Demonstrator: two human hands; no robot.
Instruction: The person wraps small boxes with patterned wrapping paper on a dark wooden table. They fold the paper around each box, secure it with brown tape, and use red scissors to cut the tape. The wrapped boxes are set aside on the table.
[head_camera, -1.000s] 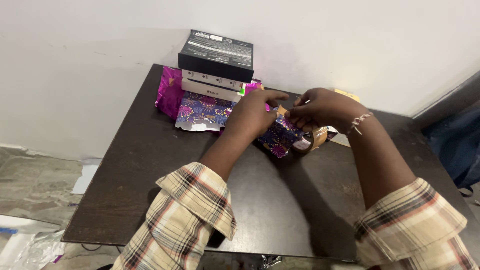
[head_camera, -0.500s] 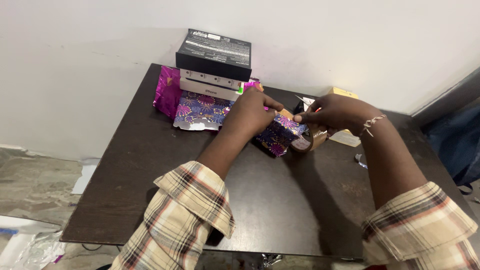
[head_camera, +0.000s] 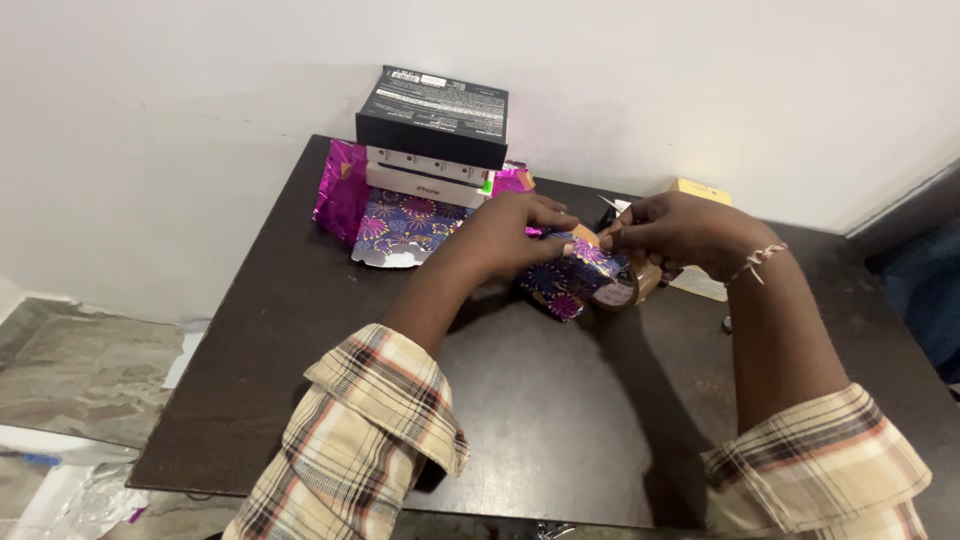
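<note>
Wrapping paper in shiny blue and purple with starburst flowers covers the small parcel (head_camera: 570, 280) that both hands work on, near the middle of the dark table (head_camera: 560, 420). Its long axis runs slantwise, from the near-left corner up toward the far right, and its near end tips down onto the tabletop. The left hand (head_camera: 505, 235) lies over the parcel's left upper side, fingers curled and pinched onto the top edge of the paper. The right hand (head_camera: 675, 232) meets it from the other side, fingertips closed on what looks like a short tan strip of tape (head_camera: 588, 236) at the top fold, though the strip is mostly hidden. A roll of brown tape (head_camera: 628, 288) stands on edge just under the right hand, touching the parcel's right end.

Behind the left hand, against the white wall (head_camera: 200, 100), three flat boxes are stacked: a black box (head_camera: 434, 115) with small white labels on top, and two slim white boxes (head_camera: 425, 175) beneath it. They sit on a loose sheet of the same blue flowered paper (head_camera: 405, 225), with a crumpled magenta foil sheet (head_camera: 338, 190) at its left. A yellow box (head_camera: 700, 190) shows past the right hand. Both forearms wear rolled plaid sleeves (head_camera: 370, 430), and a thread band (head_camera: 758, 262) circles the right wrist.
</note>
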